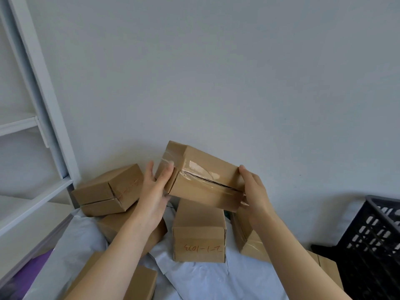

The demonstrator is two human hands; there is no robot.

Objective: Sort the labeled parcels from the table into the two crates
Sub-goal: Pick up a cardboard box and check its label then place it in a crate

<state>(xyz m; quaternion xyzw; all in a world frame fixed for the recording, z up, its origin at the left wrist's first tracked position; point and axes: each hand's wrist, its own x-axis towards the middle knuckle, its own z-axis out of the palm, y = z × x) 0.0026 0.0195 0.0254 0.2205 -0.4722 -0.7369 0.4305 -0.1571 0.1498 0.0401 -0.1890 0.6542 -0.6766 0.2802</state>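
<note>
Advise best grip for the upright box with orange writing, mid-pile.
Grip the upright box by its two bare side faces, coming down from above and in front. It stands clear on the white sheet there, but the raised box, held between the left hand and right hand, hangs over its far end.

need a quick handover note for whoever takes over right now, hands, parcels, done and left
Left hand and right hand hold one taped parcel by its ends, lifted above the pile.
Several more parcels still lie on the table, including one with handwriting and one at the back left.
A black crate stands at the right; its inside is not visible, and the second crate is out of view.
Left: read the held parcel's label, crate it, then sort the others.
</note>
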